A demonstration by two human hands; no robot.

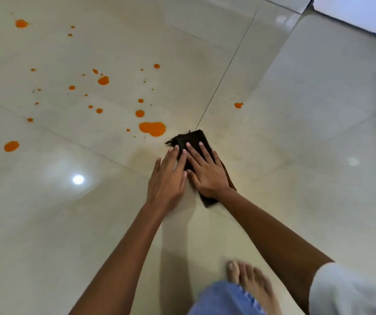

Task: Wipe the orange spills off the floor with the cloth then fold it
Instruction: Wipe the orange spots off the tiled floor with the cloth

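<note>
A dark folded cloth [195,138] lies flat on the cream tiled floor [296,144] at the middle of the view. My right hand [207,172] presses on it with straight, spread fingers. My left hand [167,178] lies beside it, fingers straight, its fingertips touching the cloth's left edge. The largest orange spill [152,128] sits just left of the cloth's far end, apart from it. Several smaller orange spots [103,80] are scattered over the tiles to the left and farther away, and one [238,105] lies to the right.
My bare foot [250,283] and a knee in blue denim [223,298] are at the bottom, close behind the hands. A white wall base [359,17] runs across the top right corner. A lamp's reflection [78,179] shines on the floor at the left.
</note>
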